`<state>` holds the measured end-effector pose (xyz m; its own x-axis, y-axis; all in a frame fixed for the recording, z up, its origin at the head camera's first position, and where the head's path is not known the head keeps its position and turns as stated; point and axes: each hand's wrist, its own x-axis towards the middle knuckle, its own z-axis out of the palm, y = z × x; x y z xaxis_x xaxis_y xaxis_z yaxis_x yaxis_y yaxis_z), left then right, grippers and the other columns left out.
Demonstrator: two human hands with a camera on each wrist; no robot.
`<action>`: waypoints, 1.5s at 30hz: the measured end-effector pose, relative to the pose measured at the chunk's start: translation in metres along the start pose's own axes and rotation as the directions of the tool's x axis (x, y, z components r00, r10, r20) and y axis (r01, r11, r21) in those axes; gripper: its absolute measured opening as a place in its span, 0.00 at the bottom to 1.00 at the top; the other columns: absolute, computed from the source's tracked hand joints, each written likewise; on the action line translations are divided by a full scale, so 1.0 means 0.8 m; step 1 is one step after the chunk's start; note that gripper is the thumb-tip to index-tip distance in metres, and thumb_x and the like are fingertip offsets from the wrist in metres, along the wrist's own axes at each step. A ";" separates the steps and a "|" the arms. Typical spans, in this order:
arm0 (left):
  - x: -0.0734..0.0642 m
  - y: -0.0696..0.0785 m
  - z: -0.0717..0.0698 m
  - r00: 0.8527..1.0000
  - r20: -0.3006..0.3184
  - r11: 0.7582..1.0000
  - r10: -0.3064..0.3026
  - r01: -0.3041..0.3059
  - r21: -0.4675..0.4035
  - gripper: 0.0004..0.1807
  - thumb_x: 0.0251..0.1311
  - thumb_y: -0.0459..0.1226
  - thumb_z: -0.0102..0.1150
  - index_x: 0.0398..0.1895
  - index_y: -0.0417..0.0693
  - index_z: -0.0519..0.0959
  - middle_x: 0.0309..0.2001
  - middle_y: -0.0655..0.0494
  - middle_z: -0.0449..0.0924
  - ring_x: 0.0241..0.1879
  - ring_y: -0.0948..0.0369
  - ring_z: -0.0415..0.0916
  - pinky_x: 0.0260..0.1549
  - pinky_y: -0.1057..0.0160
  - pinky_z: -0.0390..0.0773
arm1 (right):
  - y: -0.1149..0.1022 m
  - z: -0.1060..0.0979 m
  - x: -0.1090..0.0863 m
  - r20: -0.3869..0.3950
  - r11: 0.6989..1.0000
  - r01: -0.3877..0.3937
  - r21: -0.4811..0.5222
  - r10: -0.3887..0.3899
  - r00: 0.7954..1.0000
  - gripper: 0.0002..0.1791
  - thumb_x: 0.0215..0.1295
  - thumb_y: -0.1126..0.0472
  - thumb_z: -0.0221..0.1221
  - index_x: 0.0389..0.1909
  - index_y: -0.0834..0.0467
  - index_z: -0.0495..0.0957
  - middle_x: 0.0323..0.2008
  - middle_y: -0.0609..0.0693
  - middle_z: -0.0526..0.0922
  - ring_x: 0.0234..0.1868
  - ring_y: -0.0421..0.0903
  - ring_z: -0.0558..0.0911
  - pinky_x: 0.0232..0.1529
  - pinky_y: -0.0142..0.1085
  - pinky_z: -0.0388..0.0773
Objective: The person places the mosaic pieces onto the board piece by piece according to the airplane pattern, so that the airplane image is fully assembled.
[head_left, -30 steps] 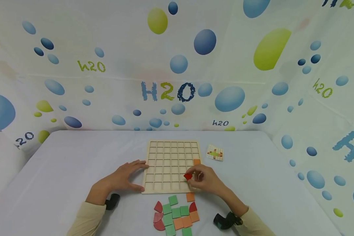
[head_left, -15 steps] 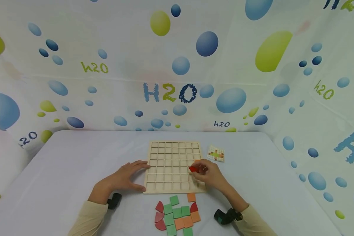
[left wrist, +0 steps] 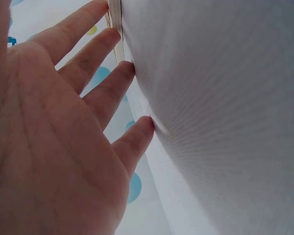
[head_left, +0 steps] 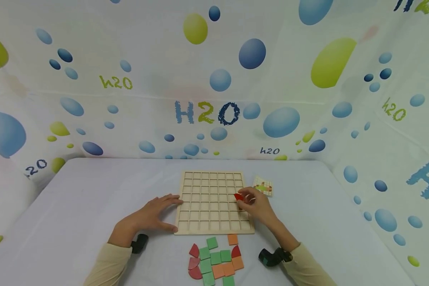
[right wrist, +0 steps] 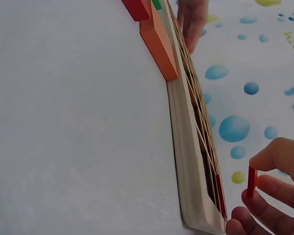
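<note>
My right hand (head_left: 259,204) pinches a red rounded tile (head_left: 238,197) between thumb and fingers, at the right side of the wooden grid board (head_left: 204,206). In the right wrist view the pinched tile (right wrist: 252,182) stands on edge, apart from the board. A dark red tile edge (right wrist: 221,196) shows low in the grid there. My left hand (head_left: 146,216) touches the board's left side with fingers spread, thumb by the near corner. Its fingertips (left wrist: 146,123) reach down to the cloth and the board edge in the left wrist view. The right hand hides some grid cells.
Loose tiles lie in front of the board: green squares (head_left: 215,258), orange squares (head_left: 237,262) and red quarter-rounds (head_left: 195,273). A small pattern card (head_left: 264,186) lies beyond the right hand. White cloth (head_left: 103,186) covers the table.
The right hand has moved away from me and slightly right over the board, carrying the red tile. It now covers the orange tile seen in the grid earlier. The left hand stays put.
</note>
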<state>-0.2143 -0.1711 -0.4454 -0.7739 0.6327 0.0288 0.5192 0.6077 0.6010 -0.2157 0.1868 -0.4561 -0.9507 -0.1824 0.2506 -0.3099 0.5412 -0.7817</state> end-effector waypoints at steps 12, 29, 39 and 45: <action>-0.001 0.004 0.000 1.000 0.001 1.000 -0.006 0.006 -0.005 0.43 0.46 0.50 0.75 0.64 0.42 0.70 0.68 0.38 0.64 0.68 0.37 0.57 0.63 0.28 0.51 | 0.008 -0.001 0.013 -0.044 0.997 -0.070 -0.021 0.069 0.997 0.12 0.59 0.69 0.65 0.43 0.63 0.80 0.35 0.54 0.81 0.32 0.44 0.78 0.32 0.30 0.76; -0.001 0.004 0.003 1.000 -0.005 1.000 -0.005 0.005 -0.004 0.43 0.46 0.50 0.75 0.64 0.43 0.70 0.68 0.38 0.64 0.68 0.37 0.58 0.63 0.28 0.51 | 0.014 0.001 0.029 -0.054 0.990 -0.099 -0.098 0.094 0.994 0.06 0.57 0.69 0.66 0.36 0.64 0.81 0.35 0.56 0.80 0.29 0.44 0.77 0.28 0.32 0.75; -0.002 0.007 0.004 1.000 -0.003 1.000 -0.023 0.023 -0.003 0.43 0.46 0.50 0.75 0.65 0.43 0.70 0.68 0.38 0.64 0.69 0.37 0.57 0.64 0.29 0.51 | 0.015 0.001 0.031 -0.045 0.990 -0.072 -0.121 0.067 0.997 0.05 0.61 0.71 0.63 0.37 0.66 0.85 0.39 0.59 0.81 0.28 0.46 0.79 0.25 0.31 0.74; -0.002 0.007 0.005 1.000 -0.004 1.000 -0.027 0.027 0.003 0.43 0.46 0.50 0.75 0.65 0.43 0.70 0.68 0.38 0.64 0.69 0.38 0.57 0.64 0.29 0.51 | 0.018 0.003 0.034 -0.061 0.990 -0.072 -0.118 0.065 0.996 0.06 0.61 0.72 0.61 0.36 0.65 0.85 0.38 0.59 0.81 0.25 0.43 0.76 0.24 0.29 0.73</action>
<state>-0.2084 -0.1668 -0.4449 -0.7892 0.6139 0.0160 0.4993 0.6262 0.5988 -0.2456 0.1877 -0.4619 -0.9676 -0.0964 0.2333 -0.2391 0.6464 -0.7246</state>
